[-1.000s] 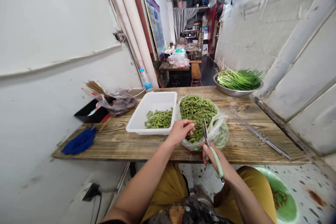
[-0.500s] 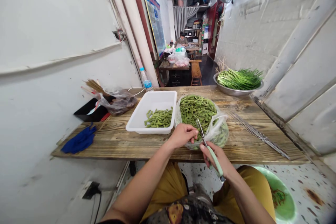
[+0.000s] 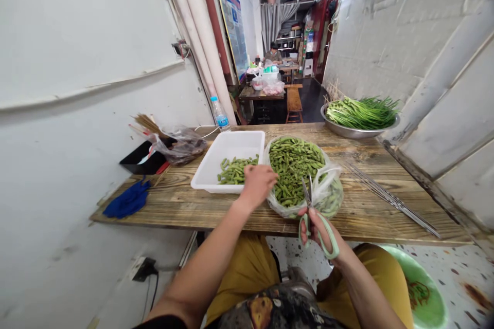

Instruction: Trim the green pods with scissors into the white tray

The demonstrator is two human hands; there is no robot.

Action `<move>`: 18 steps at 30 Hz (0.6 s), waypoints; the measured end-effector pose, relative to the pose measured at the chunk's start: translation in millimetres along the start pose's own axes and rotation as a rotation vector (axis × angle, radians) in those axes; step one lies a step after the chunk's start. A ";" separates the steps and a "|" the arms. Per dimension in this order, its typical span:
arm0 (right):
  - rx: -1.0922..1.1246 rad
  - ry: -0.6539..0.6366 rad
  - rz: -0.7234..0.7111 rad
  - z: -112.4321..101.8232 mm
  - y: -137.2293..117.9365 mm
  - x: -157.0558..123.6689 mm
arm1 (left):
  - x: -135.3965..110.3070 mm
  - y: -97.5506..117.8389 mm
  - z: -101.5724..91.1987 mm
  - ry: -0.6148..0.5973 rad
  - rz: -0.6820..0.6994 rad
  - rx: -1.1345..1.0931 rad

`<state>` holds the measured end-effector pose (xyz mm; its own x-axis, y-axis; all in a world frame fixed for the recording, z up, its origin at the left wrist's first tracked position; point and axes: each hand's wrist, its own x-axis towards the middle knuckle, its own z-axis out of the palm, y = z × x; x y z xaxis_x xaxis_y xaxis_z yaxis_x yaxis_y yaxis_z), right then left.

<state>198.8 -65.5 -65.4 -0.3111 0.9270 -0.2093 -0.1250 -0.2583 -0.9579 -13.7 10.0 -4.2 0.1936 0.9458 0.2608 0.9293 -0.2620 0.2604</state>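
My right hand [image 3: 314,223] holds a pair of scissors with pale green handles [image 3: 331,241], its blades parted and pointing up at the near side of a clear plastic bag [image 3: 328,175]. The bag is open and full of green edamame pods [image 3: 295,162]. Over the right rim of a white plastic tub [image 3: 200,177] is my left hand [image 3: 259,182], between tub and bag. Its fingers are curled together and slightly blurred; what they hold, if anything, is hidden. More edamame pods [image 3: 233,170] lie in the tub, partly behind this hand.
Metal skewers [image 3: 393,198] lie right on the wooden table [image 3: 216,211]. A steel bowl of green stalks [image 3: 358,131] stands behind them. At left are a blue cloth [image 3: 127,199], a black box [image 3: 139,159] and a water bottle [image 3: 221,115]. A green basin [image 3: 424,282] is on the floor.
My left hand has moved left and up from beside the scissors to the tub's right rim. The scissors' blades have opened wider. The whole view has shifted slightly.
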 end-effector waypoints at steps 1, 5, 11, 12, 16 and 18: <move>0.005 0.010 0.006 1.0 -0.9 -0.5 | 2.8 9.6 8.4 -0.103 0.104 -0.014; -0.021 0.040 0.024 3.3 -4.9 -5.0 | 11.5 38.1 34.5 -0.270 0.216 0.051; -0.100 0.022 -0.010 0.0 -2.8 -10.5 | 13.6 36.9 33.3 -0.234 0.228 0.129; -0.102 0.024 -0.009 -0.5 -1.8 -10.2 | 13.4 33.2 30.8 -0.235 0.227 0.074; -0.177 0.040 -0.024 1.1 -0.8 -8.0 | 10.9 19.4 25.8 -0.198 0.095 -0.298; -0.231 0.024 -0.033 3.7 -2.3 -7.5 | 8.8 16.8 28.2 -0.182 0.031 -0.499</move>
<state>198.0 -72.9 -60.9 -0.2874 0.9409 -0.1794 0.0847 -0.1616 -0.9832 12.5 19.4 -23.8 0.3111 0.9427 0.1208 0.6684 -0.3074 0.6773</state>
